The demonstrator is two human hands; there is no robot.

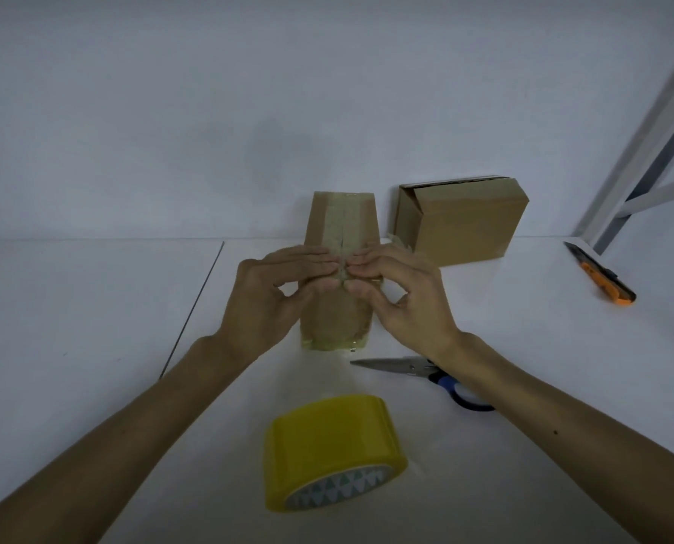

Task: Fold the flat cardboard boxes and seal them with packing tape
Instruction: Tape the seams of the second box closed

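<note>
A folded cardboard box (341,225) stands in the middle of the white table, a strip of clear tape running down its centre seam and over its near end. My left hand (276,296) and my right hand (398,296) rest on its top side by side, fingertips meeting at the seam and thumbs just below, pressing on the tape. A yellow roll of packing tape (327,445) lies on the table in front of the box, between my forearms.
A second cardboard box (460,221) with an unsealed top stands behind and to the right, by the wall. Blue-handled scissors (417,367) lie under my right wrist. An orange utility knife (602,276) lies far right near a metal frame (649,151). A table seam (194,308) runs on the left.
</note>
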